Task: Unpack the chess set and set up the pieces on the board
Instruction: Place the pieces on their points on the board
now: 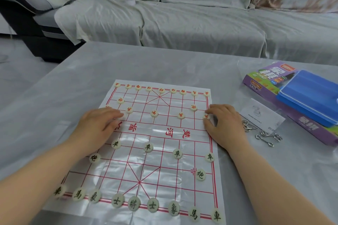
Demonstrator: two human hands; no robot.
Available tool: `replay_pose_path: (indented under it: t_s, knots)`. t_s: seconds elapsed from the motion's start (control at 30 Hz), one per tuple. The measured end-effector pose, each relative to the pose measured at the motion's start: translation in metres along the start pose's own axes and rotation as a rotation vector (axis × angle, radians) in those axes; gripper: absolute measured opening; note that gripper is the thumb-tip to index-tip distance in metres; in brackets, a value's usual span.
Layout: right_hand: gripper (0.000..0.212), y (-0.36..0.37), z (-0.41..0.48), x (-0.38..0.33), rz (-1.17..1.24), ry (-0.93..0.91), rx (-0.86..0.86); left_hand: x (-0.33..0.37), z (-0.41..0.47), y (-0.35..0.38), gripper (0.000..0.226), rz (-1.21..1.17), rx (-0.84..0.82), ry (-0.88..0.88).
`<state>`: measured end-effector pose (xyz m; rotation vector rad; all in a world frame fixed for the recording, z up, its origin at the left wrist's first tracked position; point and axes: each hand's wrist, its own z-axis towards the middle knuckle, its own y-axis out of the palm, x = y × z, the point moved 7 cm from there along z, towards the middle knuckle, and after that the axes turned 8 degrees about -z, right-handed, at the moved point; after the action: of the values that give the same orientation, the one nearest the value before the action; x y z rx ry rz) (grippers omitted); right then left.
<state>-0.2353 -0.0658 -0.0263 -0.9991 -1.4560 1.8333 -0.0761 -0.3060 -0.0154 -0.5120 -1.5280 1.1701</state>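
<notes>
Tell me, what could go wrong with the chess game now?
The board is a wrinkly sheet; the left hand resting on it could drag it and scatter pieces. The right hand pinches a red piece at the edge, which might slip off its crossing. The left forearm could bump the black corner piece.

Soft, even light fills the scene, bright without harshness. The plastic board (161,160) throws pale glare across its creased middle (some red lines wash out there). Faint, diffuse shadows lie under the left hand (97,126) and right hand (226,124) at the board's side edges; the red piece (206,116) the right hand pinches is too soft to read. Beyond the board, the sofa (182,27) bows with wide-angle distortion.
</notes>
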Motion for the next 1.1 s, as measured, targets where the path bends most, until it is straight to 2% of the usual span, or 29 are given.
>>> replay_pose_path:
  t_s: [0.03, 0.13, 0.17, 0.27, 0.3, 0.57, 0.7, 0.83, 1.03, 1.1]
  knots:
    - [0.032, 0.0, 0.0, 0.0, 0.004, 0.002, 0.002, 0.003, -0.003, 0.0, 0.033, 0.018, 0.0, 0.032]
    - [0.029, 0.0, 0.0, 0.001, 0.028, 0.01, 0.016, 0.008, -0.006, 0.005, 0.067, 0.044, -0.035, 0.113]
    - [0.029, 0.0, 0.0, 0.002, 0.037, 0.012, 0.02, 0.008, -0.006, 0.006, 0.065, 0.056, -0.044, 0.109]
    - [0.028, 0.001, 0.0, 0.002, 0.052, 0.014, 0.022, 0.007, -0.003, 0.007, 0.035, 0.049, -0.019, 0.074]
    - [0.028, 0.001, 0.0, 0.002, 0.055, 0.014, 0.024, 0.007, -0.002, 0.006, 0.031, 0.047, -0.005, 0.066]
    - [0.031, -0.002, 0.001, 0.004, 0.12, 0.043, 0.081, 0.003, -0.002, 0.005, 0.032, 0.079, -0.053, -0.024]
    - [0.032, -0.009, -0.005, 0.002, 0.128, 0.072, 0.127, 0.01, -0.006, -0.008, 0.03, 0.0, 0.02, -0.007]
    - [0.03, -0.02, -0.019, 0.005, 0.176, 0.14, 0.177, 0.029, -0.031, -0.013, 0.026, -0.125, 0.043, 0.072]
    - [0.022, -0.056, -0.069, 0.04, 0.254, 0.216, 0.265, 0.071, -0.064, -0.01, 0.028, -0.266, -0.031, 0.036]
    - [0.02, -0.07, -0.088, 0.062, 0.251, 0.262, 0.279, 0.099, -0.072, -0.001, 0.029, -0.265, -0.067, 0.083]
